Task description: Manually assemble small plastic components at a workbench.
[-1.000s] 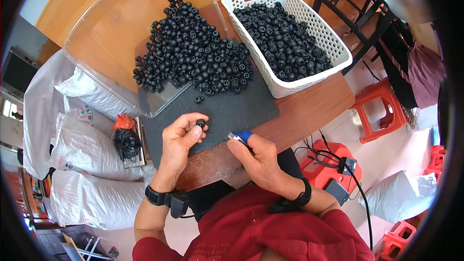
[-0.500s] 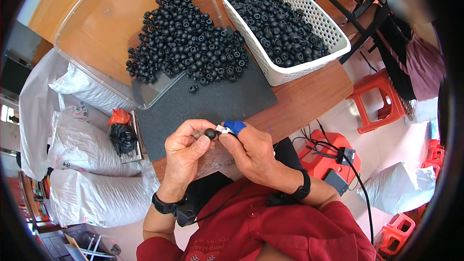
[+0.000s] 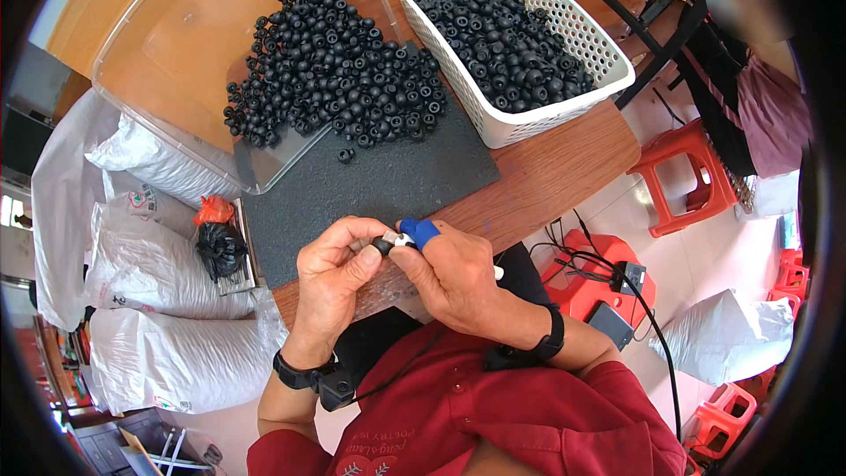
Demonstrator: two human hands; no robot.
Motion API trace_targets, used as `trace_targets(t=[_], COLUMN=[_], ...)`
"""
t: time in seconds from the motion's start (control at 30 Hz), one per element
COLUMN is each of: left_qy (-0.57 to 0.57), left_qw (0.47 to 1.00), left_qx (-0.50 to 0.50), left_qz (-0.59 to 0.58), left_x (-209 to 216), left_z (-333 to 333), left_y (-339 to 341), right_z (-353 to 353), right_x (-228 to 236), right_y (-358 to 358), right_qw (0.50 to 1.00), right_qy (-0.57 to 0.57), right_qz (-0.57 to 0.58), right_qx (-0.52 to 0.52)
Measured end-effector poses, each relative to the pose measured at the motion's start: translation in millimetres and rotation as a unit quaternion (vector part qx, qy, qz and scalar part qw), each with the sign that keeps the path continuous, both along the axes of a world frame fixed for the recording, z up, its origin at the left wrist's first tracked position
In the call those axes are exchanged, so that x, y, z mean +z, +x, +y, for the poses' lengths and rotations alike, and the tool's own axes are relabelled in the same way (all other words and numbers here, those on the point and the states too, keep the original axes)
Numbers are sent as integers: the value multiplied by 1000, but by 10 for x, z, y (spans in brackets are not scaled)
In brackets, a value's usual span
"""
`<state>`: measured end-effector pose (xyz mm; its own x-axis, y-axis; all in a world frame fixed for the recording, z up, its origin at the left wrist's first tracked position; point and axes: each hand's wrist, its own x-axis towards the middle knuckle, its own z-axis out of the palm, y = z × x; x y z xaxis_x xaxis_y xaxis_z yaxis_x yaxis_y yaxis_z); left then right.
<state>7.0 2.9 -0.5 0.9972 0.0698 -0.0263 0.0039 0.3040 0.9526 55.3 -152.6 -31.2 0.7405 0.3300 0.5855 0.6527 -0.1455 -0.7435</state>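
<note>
My left hand [image 3: 330, 266] pinches a small round black rubber-like part [image 3: 382, 246] between thumb and fingertips, above the table's near edge. Closed around a slim white-handled tool [image 3: 402, 240], my right hand [image 3: 463, 278] brings its pale tip against that part. The tool's white rear end [image 3: 499, 273] sticks out behind the hand; its exact kind is hard to make out. A blue finger cover [image 3: 420, 231] wraps my right index finger. Beyond the hands, a large heap of similar black parts [image 3: 344, 79], some showing round holes, spills over a dark mat [image 3: 379, 185].
A white perforated basket [image 3: 564, 119] full of black parts stands at the far right of the wooden table [image 3: 564, 159]. A clear plastic bin [image 3: 110, 92] lies tipped behind the heap. White sacks [image 3: 167, 357] stand left; red stools [image 3: 687, 181], cables and another person are right.
The tool's tip has shifted onto the black part and now covers more of it. Both hands stay nearly in place; the whole view has shifted slightly.
</note>
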Motion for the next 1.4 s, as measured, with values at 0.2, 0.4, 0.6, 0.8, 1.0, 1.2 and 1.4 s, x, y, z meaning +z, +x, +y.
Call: trace_targets(t=[0.2, 0.4, 0.6, 0.8, 1.0, 1.2, 1.4], left_qy=[-34, -50, -86, -109, -59, 50, 200], left_qw=[999, 998, 995, 993, 998, 998, 978], left_qx=[-8, -19, -19, 1, 14, -2, -48], left_qz=[4, 15, 41, 54, 28, 49, -27], left_x=[11, 2, -20, -49, -15, 253, 821], left_z=[-9, 6, -10, -43, -11, -4, -158], left_y=[-11, -25, -42, -12, 59, 331, 1305], right_z=[1, -29, -39, -31, -53, -59, -94], right_x=[44, 20, 25, -26, 1, -85, -79], right_y=[4, 15, 14, 4, 15, -21, -64], right_qw=[999, 995, 992, 995, 989, 979, 980], right_qy=[-4, -32, -51, -28, 103, 81, 67], right_qz=[-48, -97, -118, -98, 106, 189, 186], right_qx=[-4, -17, -11, 20, 24, 0, -4])
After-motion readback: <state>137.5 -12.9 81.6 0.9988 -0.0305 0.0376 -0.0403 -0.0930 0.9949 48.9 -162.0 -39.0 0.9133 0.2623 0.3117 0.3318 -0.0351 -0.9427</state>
